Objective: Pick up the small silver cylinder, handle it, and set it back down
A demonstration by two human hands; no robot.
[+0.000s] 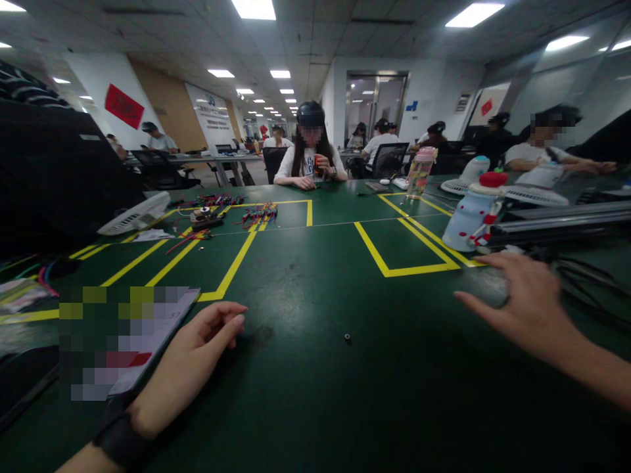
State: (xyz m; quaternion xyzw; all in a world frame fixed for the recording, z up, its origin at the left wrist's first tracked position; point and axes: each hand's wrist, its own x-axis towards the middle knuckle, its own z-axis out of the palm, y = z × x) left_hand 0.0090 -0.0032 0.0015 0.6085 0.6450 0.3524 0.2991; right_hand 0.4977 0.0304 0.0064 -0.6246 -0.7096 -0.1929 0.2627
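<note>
My left hand [197, 355], with a black band at the wrist, is over the green table [305, 407] beside a flat, partly blurred pad [162, 335]. Its fingers are curled and pressed together; whatever they may hold is hidden. On the right, my right hand [527, 309] has thumb and fingers spread, with nothing between them, near the white-and-blue bottle [466, 220] with a red top. A small dark metal nut-like part [348, 337] lies on the table between my hands, touched by neither.
Bundles of coloured wires [260, 214] and a white fan [135, 213] are at the back left. Black cables [586, 282] and metal bars [566, 220] lie at the right. A clear bottle [421, 172] stands farther back. Across the table sits a person [310, 154].
</note>
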